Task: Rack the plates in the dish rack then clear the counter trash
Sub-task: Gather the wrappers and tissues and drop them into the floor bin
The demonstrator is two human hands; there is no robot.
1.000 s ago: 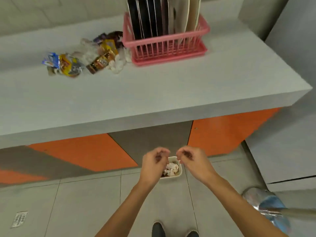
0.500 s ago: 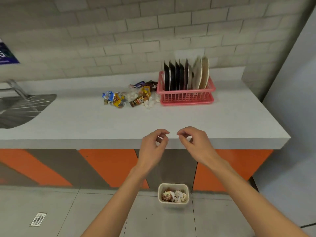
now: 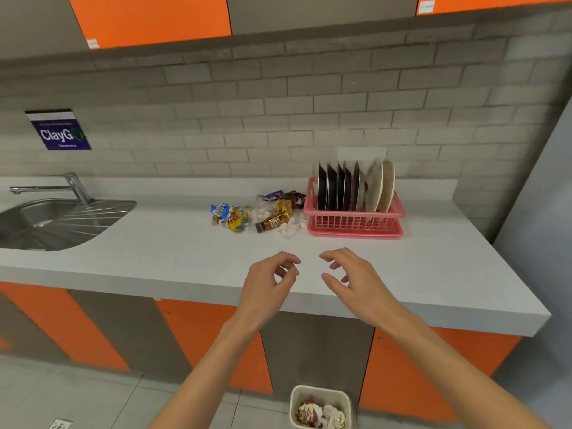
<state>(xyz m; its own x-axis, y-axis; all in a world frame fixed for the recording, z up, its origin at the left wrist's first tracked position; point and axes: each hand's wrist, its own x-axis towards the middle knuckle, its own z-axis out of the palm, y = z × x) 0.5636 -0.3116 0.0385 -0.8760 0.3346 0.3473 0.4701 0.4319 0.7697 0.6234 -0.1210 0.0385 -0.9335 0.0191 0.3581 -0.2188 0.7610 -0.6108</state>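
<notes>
Plates: standing in rack.
Trash: lying beside rack on counter.
Left hand: hovering, fingers curling loosely, empty.
Right hand: hovering likewise.

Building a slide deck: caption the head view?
Left hand and right hand hover empty over the counter; plates racked, wrappers lie beside the dish rack.
</notes>
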